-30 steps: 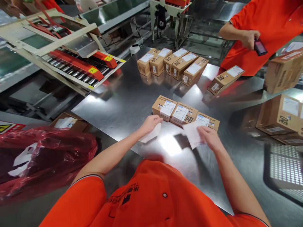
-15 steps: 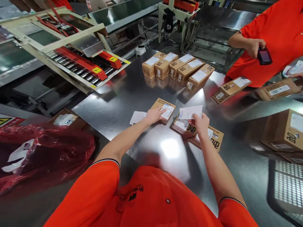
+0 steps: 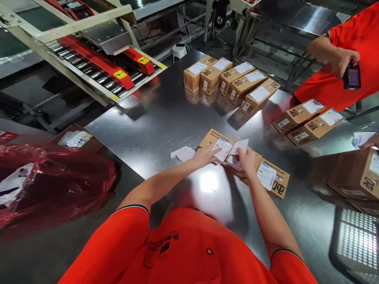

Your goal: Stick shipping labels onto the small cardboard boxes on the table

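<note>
My left hand (image 3: 205, 155) lies on the lower edge of a cardboard box (image 3: 211, 137), its fingers stretched over the white shipping label (image 3: 223, 148). My right hand (image 3: 248, 159) is closed, pinching a white paper slip (image 3: 240, 146) between thumb and fingers. The slip is over the seam between this box and a middle cardboard box (image 3: 255, 154), which my right hand and forearm partly cover. To the right lies a third box (image 3: 280, 184) with a label on top. Left of my left hand, folded white papers (image 3: 184, 153) rest on the steel table (image 3: 154, 130).
Several labelled boxes (image 3: 237, 81) stand in a row at the back. Two more boxes (image 3: 315, 126) are near a co-worker (image 3: 340, 63) holding a handheld scanner (image 3: 352, 77). At left are a roller conveyor (image 3: 97, 69) and a red plastic bag (image 3: 71, 181); a larger box (image 3: 352, 173) stands right.
My right hand has moved the slip leftward, close to my left hand. The box tilted at far right now stands beside the co-worker's other box. The whole view has shifted slightly.
</note>
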Motion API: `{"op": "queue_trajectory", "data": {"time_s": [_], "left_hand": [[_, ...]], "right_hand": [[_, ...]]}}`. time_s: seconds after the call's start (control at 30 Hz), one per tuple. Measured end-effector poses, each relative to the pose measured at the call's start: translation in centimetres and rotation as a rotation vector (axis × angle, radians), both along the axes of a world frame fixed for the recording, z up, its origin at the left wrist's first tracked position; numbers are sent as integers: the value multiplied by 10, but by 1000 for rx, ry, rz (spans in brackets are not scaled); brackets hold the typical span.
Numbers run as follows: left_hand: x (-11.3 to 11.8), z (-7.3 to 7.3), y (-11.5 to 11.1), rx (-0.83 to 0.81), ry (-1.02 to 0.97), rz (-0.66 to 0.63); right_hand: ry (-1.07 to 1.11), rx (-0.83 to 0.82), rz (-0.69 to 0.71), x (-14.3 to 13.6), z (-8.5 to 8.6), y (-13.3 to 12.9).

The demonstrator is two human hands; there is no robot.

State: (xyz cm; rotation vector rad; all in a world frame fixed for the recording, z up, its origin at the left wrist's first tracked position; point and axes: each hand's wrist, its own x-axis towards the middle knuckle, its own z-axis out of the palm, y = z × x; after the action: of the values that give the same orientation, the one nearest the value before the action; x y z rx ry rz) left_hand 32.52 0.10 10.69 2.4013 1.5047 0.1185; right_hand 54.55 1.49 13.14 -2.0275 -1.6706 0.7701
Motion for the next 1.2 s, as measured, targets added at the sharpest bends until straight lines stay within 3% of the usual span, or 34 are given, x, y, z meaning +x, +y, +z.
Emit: {"op": "queue_trajectory", "data": {"time_s": [0.1,0.2,0.33,0.43,0.57,0.7,0.83,0.93,1.2], "left_hand": [[2,-2,-5,-18,3,1],[-1,-3,-3,-12,-9,-7],[-7,-4,8,1,-43,-10],[-12,-3,19,16,-61,-33],[-19,0,32,21,-20,-70],[-25,9,48,-6,21,-60],[-25,24,64,-39,20,-60],[-20,30,69,-32,8,-67],[-4,10,43,9,-14,-54]], "right_hand": [[279,246,-229,31,9,-13],[397,345,-272,70,24,-28],[533,148,-200,109,36,-39],[524,-4,-102,116,34,-31],[308,-76,137,101,36,-2],[84,-55,316,69,51,31],[-83,-304,398,40,63,57],[-153,-438,457,23,61,74],[-406,-496,487,-3,40,116]]}}
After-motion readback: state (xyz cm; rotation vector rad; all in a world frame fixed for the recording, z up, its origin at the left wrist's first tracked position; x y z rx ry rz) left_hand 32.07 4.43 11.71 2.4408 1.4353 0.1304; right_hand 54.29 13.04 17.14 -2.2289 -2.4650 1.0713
